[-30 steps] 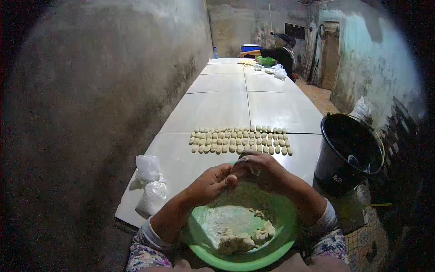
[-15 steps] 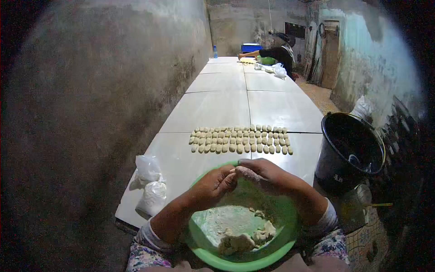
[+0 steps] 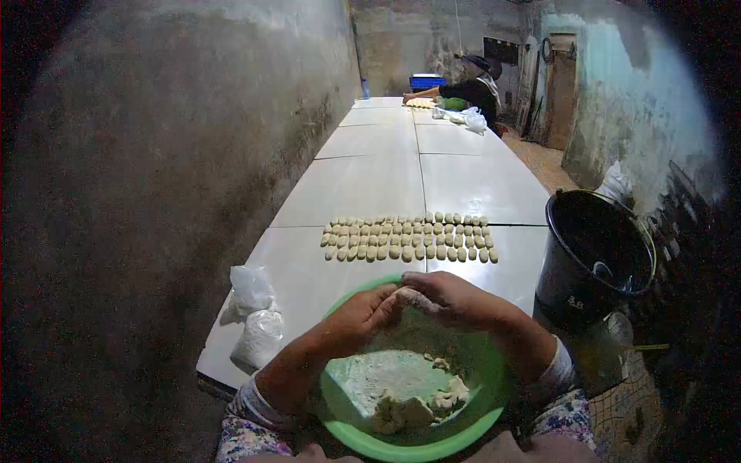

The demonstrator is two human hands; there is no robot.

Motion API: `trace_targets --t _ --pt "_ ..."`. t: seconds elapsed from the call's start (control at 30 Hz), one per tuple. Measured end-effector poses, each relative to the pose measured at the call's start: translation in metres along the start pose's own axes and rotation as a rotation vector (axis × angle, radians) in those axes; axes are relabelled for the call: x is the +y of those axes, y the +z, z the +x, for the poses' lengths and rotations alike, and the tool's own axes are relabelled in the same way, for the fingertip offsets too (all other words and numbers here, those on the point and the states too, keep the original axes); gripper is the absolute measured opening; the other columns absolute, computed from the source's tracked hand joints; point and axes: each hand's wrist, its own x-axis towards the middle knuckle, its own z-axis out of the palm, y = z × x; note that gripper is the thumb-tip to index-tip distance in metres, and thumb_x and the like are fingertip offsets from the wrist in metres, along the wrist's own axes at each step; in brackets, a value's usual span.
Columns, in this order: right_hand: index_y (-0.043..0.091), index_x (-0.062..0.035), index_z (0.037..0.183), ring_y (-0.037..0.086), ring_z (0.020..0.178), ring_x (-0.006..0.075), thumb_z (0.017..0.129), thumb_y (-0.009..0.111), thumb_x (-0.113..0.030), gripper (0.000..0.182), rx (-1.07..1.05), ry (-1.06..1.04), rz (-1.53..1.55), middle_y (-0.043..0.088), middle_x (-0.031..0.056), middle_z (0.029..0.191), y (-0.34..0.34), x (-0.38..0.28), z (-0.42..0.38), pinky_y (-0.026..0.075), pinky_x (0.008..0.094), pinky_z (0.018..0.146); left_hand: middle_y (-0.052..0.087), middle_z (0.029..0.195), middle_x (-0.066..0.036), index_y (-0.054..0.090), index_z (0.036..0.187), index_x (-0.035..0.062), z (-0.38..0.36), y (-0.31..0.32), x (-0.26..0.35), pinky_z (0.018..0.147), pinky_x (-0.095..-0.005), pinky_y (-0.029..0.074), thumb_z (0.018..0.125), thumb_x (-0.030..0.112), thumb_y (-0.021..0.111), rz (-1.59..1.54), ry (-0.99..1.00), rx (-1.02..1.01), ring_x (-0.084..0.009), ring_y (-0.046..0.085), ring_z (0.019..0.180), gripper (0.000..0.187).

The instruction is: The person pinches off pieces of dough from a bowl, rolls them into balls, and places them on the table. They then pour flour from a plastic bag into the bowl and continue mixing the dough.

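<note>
Holds left hand (image 3: 359,312) and right hand (image 3: 450,297) together, with curled fingers touching, over the far side of the green basin (image 3: 455,445); can't tell if pinching anything. Looks like shaping by hand. Shows loose dough (image 3: 390,414) below both hands, rows of dough pieces (image 3: 394,252) beyond. Probably calls next for light, even fingertip pressure.
</note>
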Motion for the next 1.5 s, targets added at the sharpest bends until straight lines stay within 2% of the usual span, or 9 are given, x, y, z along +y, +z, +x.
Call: trace_targets --t 0.33,0.4,0.57,0.67,0.8,0.87,1.0,1.23,1.5 --pt "0.056 -0.0019 0.108 0.06 0.09 0.0207 0.093 0.051 -0.039 0.04 0.103 0.097 0.23 0.062 0.0146 0.104 -0.008 -0.011 0.0 0.046 0.0346 0.08 0.049 0.075 0.0 0.052 0.101 0.0002 0.0 -0.002 -0.007 0.066 -0.0257 0.042 0.102 0.035 0.032 -0.205 -0.049 0.01 -0.0091 0.046 0.07 0.04" --pt "0.054 -0.0019 0.113 0.058 0.094 0.0155 0.083 0.066 -0.011 0.033 0.134 -0.198 0.108 0.061 0.0112 0.108 -0.004 -0.004 0.001 0.046 0.0311 0.081 0.05 0.078 -0.001 0.051 0.099 0.0005 -0.002 -0.002 -0.007 0.066 -0.0259 0.042 0.102 0.036 0.032 -0.237 0.02 0.013 -0.0093 0.047 0.07 0.04" --pt "0.064 -0.0037 0.095 0.062 0.082 0.0198 0.075 0.07 -0.001 0.022 0.143 -0.191 0.177 0.064 0.0094 0.092 -0.003 -0.003 0.005 0.05 0.0316 0.074 0.057 0.085 -0.003 0.052 0.115 -0.0002 0.002 -0.01 -0.026 0.069 -0.0254 0.043 0.101 0.038 0.036 -0.266 0.062 -0.109 -0.01 0.051 0.073 0.044" --pt "0.066 -0.005 0.091 0.061 0.082 0.0221 0.073 0.072 -0.002 0.018 0.157 -0.223 -0.03 0.061 0.01 0.09 -0.007 -0.006 0.006 0.049 0.0324 0.072 0.061 0.087 -0.003 0.055 0.118 0.0004 0.004 -0.007 -0.016 0.071 -0.0247 0.044 0.099 0.036 0.044 -0.171 0.096 0.09 -0.0107 0.055 0.077 0.041" --pt "0.064 -0.0064 0.102 0.059 0.086 0.0234 0.072 0.072 -0.005 0.031 0.214 -0.352 -0.137 0.056 0.0108 0.093 -0.004 -0.005 0.006 0.05 0.0335 0.072 0.065 0.096 -0.006 0.061 0.109 -0.0001 0.004 -0.011 -0.018 0.077 -0.026 0.046 0.093 0.023 0.058 -0.387 -0.035 0.079 -0.0134 0.06 0.085 0.028" --pt "0.06 -0.0102 0.114 0.06 0.094 0.0259 0.073 0.067 -0.008 0.042 0.309 -0.129 -0.04 0.056 0.0119 0.106 -0.003 -0.022 0.006 0.05 0.0343 0.082 0.066 0.095 -0.006 0.061 0.109 -0.0004 0.005 -0.014 -0.014 0.078 -0.0277 0.047 0.092 0.021 0.059 -0.43 -0.179 0.03 -0.013 0.06 0.086 0.027" --pt "0.051 -0.0119 0.126 0.059 0.103 0.0319 0.078 0.07 -0.023 0.053 0.069 -0.201 -0.151 0.052 0.0143 0.119 -0.007 0.0 0.006 0.048 0.0364 0.087 0.066 0.093 -0.005 0.062 0.108 -0.0007 0.006 -0.018 -0.029 0.077 -0.0285 0.048 0.092 0.023 0.061 -0.464 -0.077 -0.026 -0.0132 0.06 0.086 0.029" --pt "0.041 -0.0086 0.133 0.053 0.107 0.0359 0.076 0.074 -0.019 0.066 0.266 -0.133 -0.287 0.049 0.0171 0.12 -0.012 -0.009 -0.001 0.046 0.0431 0.091 0.067 0.093 -0.007 0.063 0.106 0.0001 0.024 -0.11 -0.064 0.069 -0.0264 0.047 0.084 0.012 0.064 -0.127 -0.088 0.724 -0.0135 0.059 0.08 0.025" --pt "0.04 -0.0126 0.135 0.054 0.105 0.0291 0.081 0.069 -0.026 0.063 0.229 -0.141 -0.421 0.056 0.0124 0.106 -0.013 -0.014 -0.009 0.034 0.0429 0.098 0.068 0.082 -0.006 0.064 0.102 0.0036 0.065 -0.167 -0.218 0.057 -0.026 0.049 0.079 0.019 0.07 -0.064 -0.384 0.936 -0.0134 0.062 0.068 0.028"
